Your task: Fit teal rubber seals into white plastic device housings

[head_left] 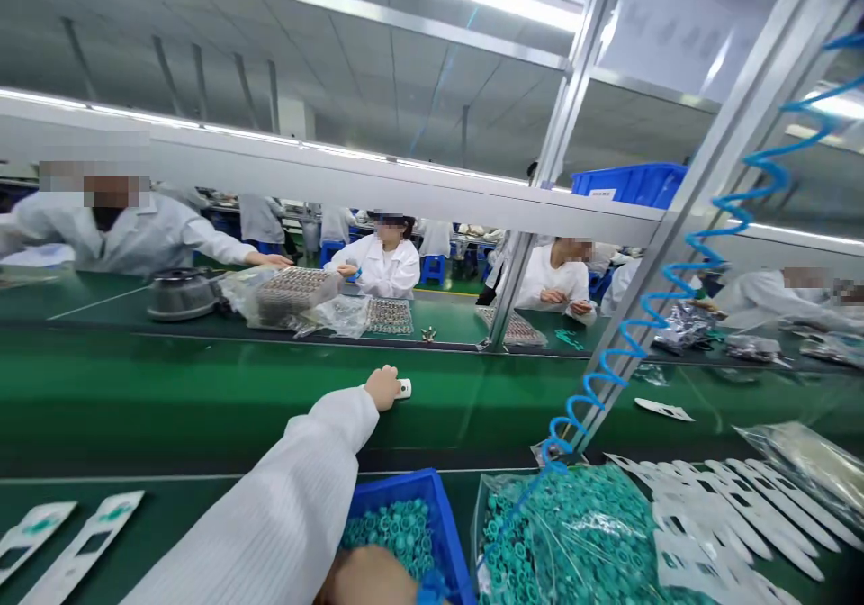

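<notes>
My left hand (383,388) reaches out over the green belt, its fingers closed around a white plastic casing piece (404,389). Only the rounded end of that piece, with a small dark slot, sticks out past the fingers. My right hand (373,576) is low in view beside my left sleeve, over the near side of a blue bin (451,533); a blue band circles its wrist. Its fingers are hidden. Small teal rings (398,526) lie in the bin. To its right, a clear plastic bag (580,533) holds many more teal parts.
White casing pieces (735,497) lie in rows at right, others (87,542) at lower left. Another casing (665,409) rests on the belt (202,398). A metal post (627,344) and a coiled blue hose (634,321) stand at right. Co-workers (384,263) sit across the belt.
</notes>
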A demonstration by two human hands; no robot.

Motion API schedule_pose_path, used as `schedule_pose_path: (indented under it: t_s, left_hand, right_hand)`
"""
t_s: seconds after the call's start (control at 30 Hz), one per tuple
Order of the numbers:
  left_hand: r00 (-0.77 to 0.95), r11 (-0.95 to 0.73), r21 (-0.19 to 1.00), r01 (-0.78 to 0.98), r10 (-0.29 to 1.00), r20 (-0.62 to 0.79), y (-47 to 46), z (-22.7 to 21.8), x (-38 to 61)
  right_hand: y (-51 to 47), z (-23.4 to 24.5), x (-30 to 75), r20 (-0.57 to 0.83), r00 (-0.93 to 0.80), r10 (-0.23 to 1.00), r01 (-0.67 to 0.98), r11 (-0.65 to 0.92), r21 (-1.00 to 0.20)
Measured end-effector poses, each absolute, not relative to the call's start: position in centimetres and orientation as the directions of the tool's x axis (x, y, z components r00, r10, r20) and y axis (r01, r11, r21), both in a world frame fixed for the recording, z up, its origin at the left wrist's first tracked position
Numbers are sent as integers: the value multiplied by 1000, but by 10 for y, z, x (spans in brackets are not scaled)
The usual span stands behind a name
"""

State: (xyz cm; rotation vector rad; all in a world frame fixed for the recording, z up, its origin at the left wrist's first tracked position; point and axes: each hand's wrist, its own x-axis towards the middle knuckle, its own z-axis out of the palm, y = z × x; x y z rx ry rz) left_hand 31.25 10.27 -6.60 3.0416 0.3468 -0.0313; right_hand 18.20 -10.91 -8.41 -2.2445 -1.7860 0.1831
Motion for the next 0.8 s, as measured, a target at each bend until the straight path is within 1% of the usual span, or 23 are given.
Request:
schedule_pose_path:
  t_s: [0.03, 0.1, 0.2, 0.27, 0.33, 0.43, 0.5, 0.53, 0.57, 0.6, 0.63, 0.67, 0.7, 0.73, 0.8]
  left_hand:
    - [966, -960, 112, 258, 255, -45, 104, -64, 306]
    - [948, -925, 204, 319, 309, -82, 105, -59, 292]
    - [925, -843, 383, 377, 367, -101, 109, -44, 266]
    - [910, -768, 517, 379, 409, -60, 111, -29, 243]
    - [888, -674, 651, 348, 461, 3, 107, -11, 214]
    - [860, -511, 823, 249, 507, 54, 83, 10, 161]
    - [870, -391, 901, 188, 492, 32, 53, 16, 124]
    - [879, -306, 939, 158, 477, 8, 37, 18, 108]
    - [898, -154, 982, 107, 439, -29, 20, 18, 93]
    - [919, 97, 995, 34, 388, -70, 3, 17, 80]
    - [932, 316, 949, -17, 350, -100, -11, 16, 70]
    - [940, 505, 861, -60, 319, -122, -24, 15, 61]
    - [941, 633, 769, -93, 309, -140, -35, 14, 55]
    - [937, 696, 708, -116, 314, -155, -43, 13, 50]
    - [925, 745, 649, -156, 341, -169, -54, 13, 42]
  right_hand:
    - [-105, -84, 182, 43, 242, 969, 928, -218, -302]
    - [-102, -79, 185, 42, 221, 974, 915, -193, -354]
    - [-106, -58, 195, 121, 226, 967, 883, -151, -444]
    - [-112, -40, 204, 181, 286, 941, 852, -163, -498]
    - [-120, -24, 213, 231, 334, 914, 821, -162, -548]
    - [-136, -5, 220, 359, 384, 851, 758, -69, -648]
    - [-145, 2, 218, 462, 458, 759, 724, -16, -690]
    - [-149, 5, 214, 502, 494, 710, 716, -4, -699]
    - [-150, 8, 208, 531, 515, 673, 717, 1, -697]
    - [-151, 11, 201, 557, 520, 647, 724, 12, -690]
    - [-150, 14, 192, 585, 511, 630, 735, 33, -678]
    - [-148, 17, 183, 610, 495, 619, 747, 56, -663]
    - [-146, 19, 175, 629, 480, 612, 757, 74, -649]
    - [-143, 20, 167, 637, 472, 609, 762, 81, -643]
    - [-138, 21, 156, 615, 487, 619, 752, 60, -656]
